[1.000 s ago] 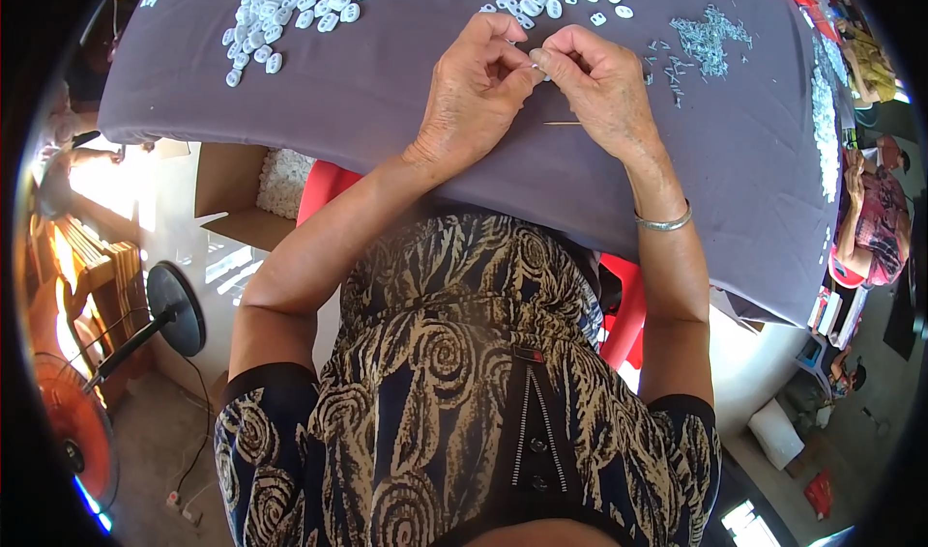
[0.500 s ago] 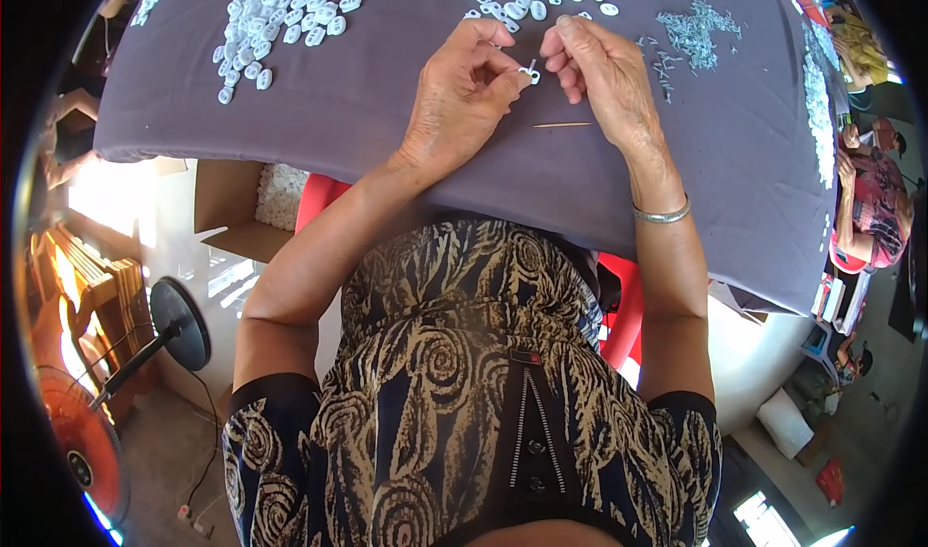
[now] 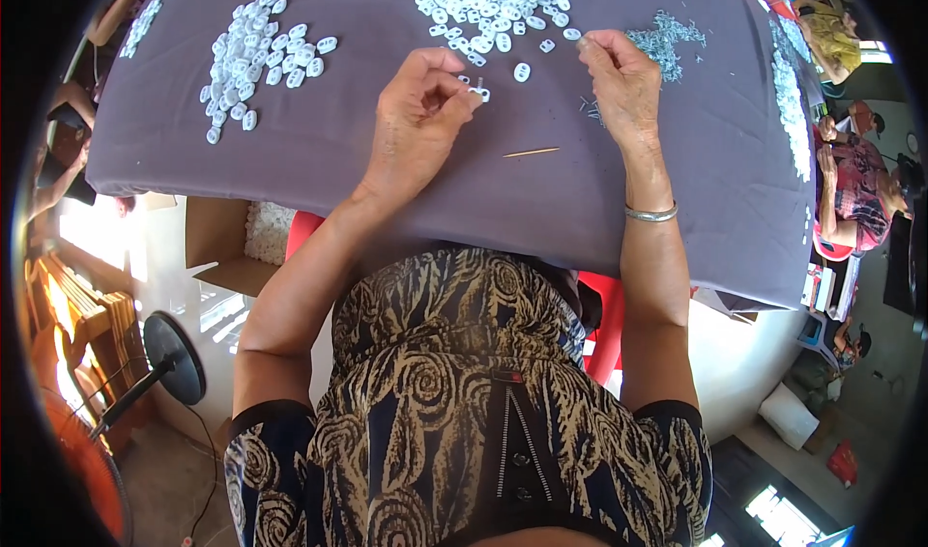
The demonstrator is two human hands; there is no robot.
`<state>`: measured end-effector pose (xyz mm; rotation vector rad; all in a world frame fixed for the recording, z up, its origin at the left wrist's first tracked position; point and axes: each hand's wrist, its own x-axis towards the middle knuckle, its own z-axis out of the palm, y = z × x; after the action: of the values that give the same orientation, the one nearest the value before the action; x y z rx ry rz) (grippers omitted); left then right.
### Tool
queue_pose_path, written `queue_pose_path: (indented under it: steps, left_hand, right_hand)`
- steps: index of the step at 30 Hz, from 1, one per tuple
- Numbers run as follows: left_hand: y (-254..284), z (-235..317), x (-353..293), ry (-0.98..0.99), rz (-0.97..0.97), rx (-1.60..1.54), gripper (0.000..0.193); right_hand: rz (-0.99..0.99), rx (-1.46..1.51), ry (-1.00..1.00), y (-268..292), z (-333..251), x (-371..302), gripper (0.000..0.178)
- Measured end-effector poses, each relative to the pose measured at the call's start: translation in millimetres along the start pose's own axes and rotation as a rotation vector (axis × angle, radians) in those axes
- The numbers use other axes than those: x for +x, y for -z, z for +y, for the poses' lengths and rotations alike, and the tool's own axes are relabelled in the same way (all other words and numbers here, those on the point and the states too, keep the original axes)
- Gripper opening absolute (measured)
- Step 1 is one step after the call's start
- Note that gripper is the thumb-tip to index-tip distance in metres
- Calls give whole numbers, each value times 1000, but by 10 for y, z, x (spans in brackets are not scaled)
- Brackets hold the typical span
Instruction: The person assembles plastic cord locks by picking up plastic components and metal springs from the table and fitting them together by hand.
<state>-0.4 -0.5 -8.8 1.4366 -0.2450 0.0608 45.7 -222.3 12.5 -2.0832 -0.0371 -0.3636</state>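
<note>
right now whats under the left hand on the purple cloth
The left hand hovers over bare purple cloth, pinching a small white piece at its fingertips. A thin stick lies just beside it. Whatever sits directly beneath the palm is covered.

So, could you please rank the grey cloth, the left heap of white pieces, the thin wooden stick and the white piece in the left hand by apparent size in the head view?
1. Grey cloth.
2. Left heap of white pieces.
3. Thin wooden stick.
4. White piece pinched in the left hand, clearly the smallest.
</note>
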Motion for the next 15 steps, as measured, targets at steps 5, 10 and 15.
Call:
queue_pose_path:
  steps: [5, 10, 15]
  left_hand:
    - [27, -24, 23, 6, 23, -7, 25]
    - [1, -37, 29, -10, 28, 40, 25]
    - [8, -27, 23, 9, 33, 63, 24]
  right_hand:
    - [-32, -128, 243, -70, -3, -35, 12]
    - [-151, -311, 302, -156, -100, -104, 10]
    - [-133, -498, 327, -263, -180, -177, 13]
